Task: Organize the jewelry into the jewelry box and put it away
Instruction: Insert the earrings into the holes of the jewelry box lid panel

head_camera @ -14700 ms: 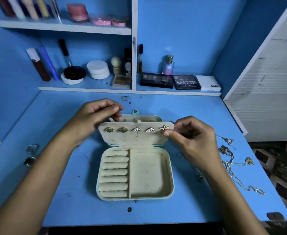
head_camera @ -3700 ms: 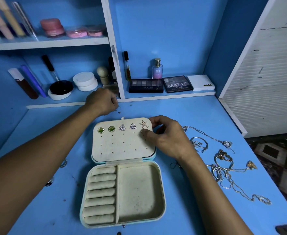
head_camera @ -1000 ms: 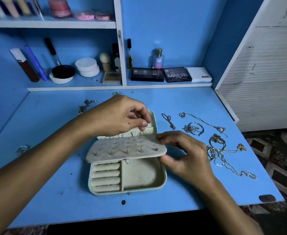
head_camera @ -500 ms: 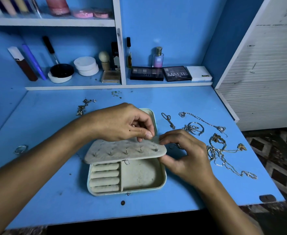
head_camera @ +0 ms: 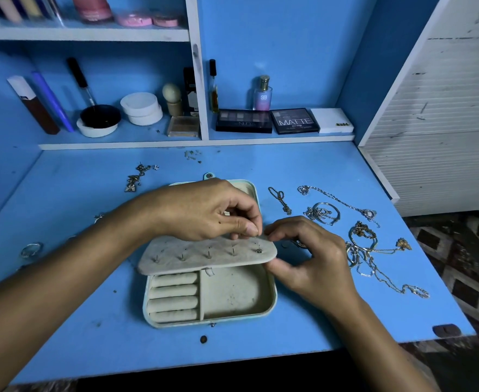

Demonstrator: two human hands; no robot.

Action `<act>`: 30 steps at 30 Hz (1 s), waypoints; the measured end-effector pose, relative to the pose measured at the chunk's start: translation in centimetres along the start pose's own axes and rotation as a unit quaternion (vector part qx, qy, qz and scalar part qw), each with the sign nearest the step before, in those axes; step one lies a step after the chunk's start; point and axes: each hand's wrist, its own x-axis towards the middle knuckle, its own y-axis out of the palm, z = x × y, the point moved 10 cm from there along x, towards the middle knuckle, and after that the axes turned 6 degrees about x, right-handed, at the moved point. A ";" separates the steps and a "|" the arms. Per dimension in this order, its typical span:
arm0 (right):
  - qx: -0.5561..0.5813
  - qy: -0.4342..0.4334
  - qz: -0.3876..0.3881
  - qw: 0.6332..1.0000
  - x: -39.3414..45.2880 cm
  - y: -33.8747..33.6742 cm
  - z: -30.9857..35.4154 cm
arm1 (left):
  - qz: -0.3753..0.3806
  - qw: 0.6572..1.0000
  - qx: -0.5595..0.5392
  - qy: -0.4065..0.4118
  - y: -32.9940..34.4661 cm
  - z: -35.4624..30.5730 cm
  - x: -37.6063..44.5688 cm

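Observation:
The pale jewelry box (head_camera: pixel 272 302) lies open on the blue desk, with ring rolls on the left and a bare compartment on the right. Its earring panel (head_camera: pixel 204 257) is folded forward over the tray, back side up, with several earring posts (head_camera: pixel 234 251) sticking out. My left hand (head_camera: pixel 201 210) reaches over the panel; its thumb and forefinger pinch something tiny at the rightmost post (head_camera: pixel 258 244), too small to make out. My right hand (head_camera: pixel 311 256) grips the panel's right edge. Loose necklaces and bangles (head_camera: pixel 365 244) lie to the right.
A short chain (head_camera: pixel 282 198) lies beside the box lid. Small earrings (head_camera: pixel 136 179) sit at the back left and a ring (head_camera: pixel 30 248) at the far left. Shelves behind hold cosmetics and palettes (head_camera: pixel 293 120). A white cabinet (head_camera: pixel 444 108) stands on the right.
The earring panel, upright with the earring fronts showing 3.7 s ago, is now folded forward. In the last second my left hand's pinch came down to the rightmost post.

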 end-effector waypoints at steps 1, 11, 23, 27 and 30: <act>-0.001 0.001 0.000 1.000 0.0 0.0 0.0 | 0.001 1.000 -0.001 0.000 0.0 0.0 0.0; 0.001 -0.002 -0.003 1.000 -0.1 -0.1 -0.1 | 0.007 1.000 0.029 0.007 0.0 -0.2 0.1; 0.000 -0.009 0.000 1.000 -0.1 -0.1 0.0 | 0.007 0.996 0.088 0.020 0.1 -1.0 0.0; -0.001 -0.009 0.002 1.000 -0.1 -0.1 -0.1 | 0.006 0.994 0.105 0.024 0.2 -1.3 0.1; -0.003 -0.009 0.002 1.000 -0.1 -0.1 0.0 | 0.001 0.992 0.122 0.028 0.1 -1.4 0.1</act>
